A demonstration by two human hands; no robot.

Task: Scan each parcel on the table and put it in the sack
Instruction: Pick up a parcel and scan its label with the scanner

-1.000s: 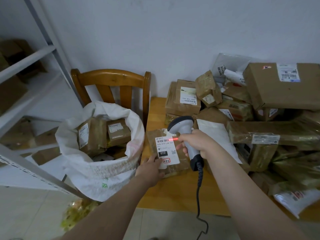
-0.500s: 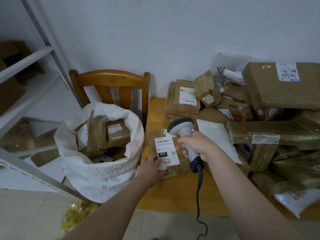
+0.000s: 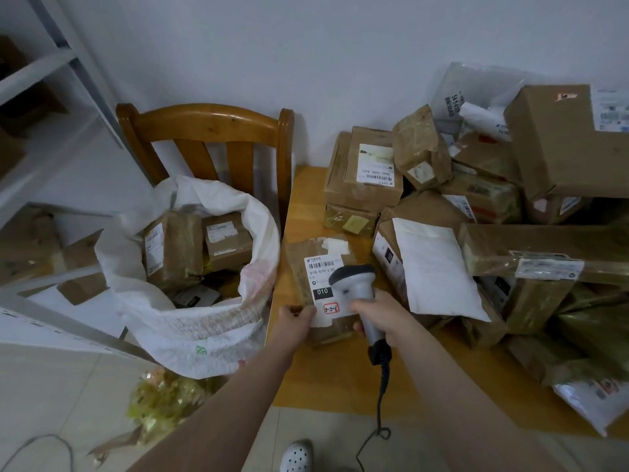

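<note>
Worked from the head view only. Pinched the near left corner of a flat brown parcel [image 3: 306,253] with the left hand [image 3: 294,316], thumb on top and fingers curled beneath. Found that parcel lying on the wooden table [image 3: 340,379], close to its left edge and just beside the sack [image 3: 190,332]; could not tell whether its near end was lifted off the wood. Gripped a grey scanner [image 3: 354,284] in the right hand [image 3: 383,313], fingers wrapped round the handle, with the scanner's head over the parcel's white label [image 3: 320,269] and covering the label's right side. Read on that label a barcode, "010" in a black block and a handwritten "3-3-6" in a red frame. Noted a black cable [image 3: 384,386] hanging from the handle's base down past the table's near edge. Saw the white woven sack standing open to the left, against a wooden chair [image 3: 204,122], with two brown labelled parcels [image 3: 173,250] upright inside. Saw a heap of brown boxes [image 3: 364,172] filling the far and right side of the table, a large carton [image 3: 561,144] on top at far right, and a white padded mailer [image 3: 432,264] lying across the heap just right of the scanner. Noticed grey shelving [image 3: 44,63] at far left, crumpled yellowish wrapping [image 3: 160,400] on the floor below the sack, and a white perforated shoe [image 3: 296,456] at the near edge.
</note>
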